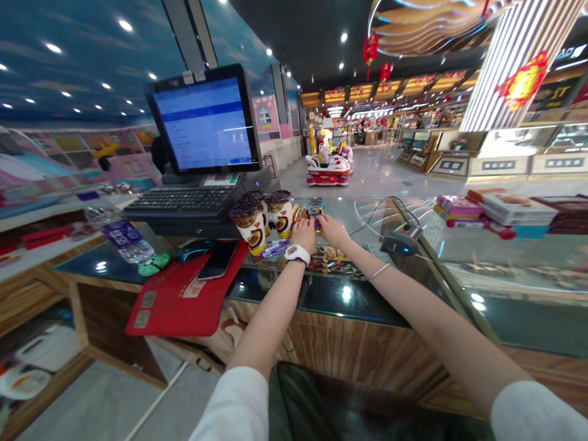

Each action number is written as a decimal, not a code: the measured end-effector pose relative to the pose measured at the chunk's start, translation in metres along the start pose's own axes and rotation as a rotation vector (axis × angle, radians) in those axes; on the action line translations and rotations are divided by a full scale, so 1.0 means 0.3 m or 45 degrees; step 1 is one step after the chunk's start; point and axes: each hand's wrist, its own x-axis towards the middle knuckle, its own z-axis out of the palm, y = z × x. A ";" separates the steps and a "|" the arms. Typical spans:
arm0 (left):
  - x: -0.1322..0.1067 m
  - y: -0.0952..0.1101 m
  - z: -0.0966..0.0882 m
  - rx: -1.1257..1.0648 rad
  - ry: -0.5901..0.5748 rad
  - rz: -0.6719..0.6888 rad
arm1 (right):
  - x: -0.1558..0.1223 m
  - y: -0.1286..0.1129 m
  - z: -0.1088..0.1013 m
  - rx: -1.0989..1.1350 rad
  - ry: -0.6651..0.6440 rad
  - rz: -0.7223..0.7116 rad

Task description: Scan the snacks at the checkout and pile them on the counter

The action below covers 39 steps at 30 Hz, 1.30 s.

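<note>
My left hand (303,236), with a white wristwatch (297,253), and my right hand (333,231), with a thin bangle (379,272), meet over a glass counter (349,294). Their fingertips are at small colourful snack packets (315,208), but I cannot tell whether either hand grips one. Just left of my left hand stand several brown-and-white paper drink cups (280,214). A purple packet (275,248) lies at their base. More packets (331,263) show beneath the glass, below my wrists.
A touchscreen till monitor (204,119), keyboard (179,202), red mat (184,294), phone (218,259), computer mouse (195,250) and water bottle (124,236) stand left. A barcode scanner (399,244) and stacked boxes (519,208) are right. A kiddie ride (328,168) stands beyond the counter.
</note>
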 end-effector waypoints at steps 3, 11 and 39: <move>0.004 -0.003 -0.004 -0.009 0.042 -0.014 | -0.010 0.004 -0.015 -0.017 0.063 -0.064; 0.011 0.004 -0.035 -0.115 0.183 -0.020 | -0.036 0.053 -0.101 -0.001 0.238 -0.197; 0.122 0.416 -0.162 -0.360 0.475 0.670 | -0.391 0.480 -0.368 0.129 0.756 -0.100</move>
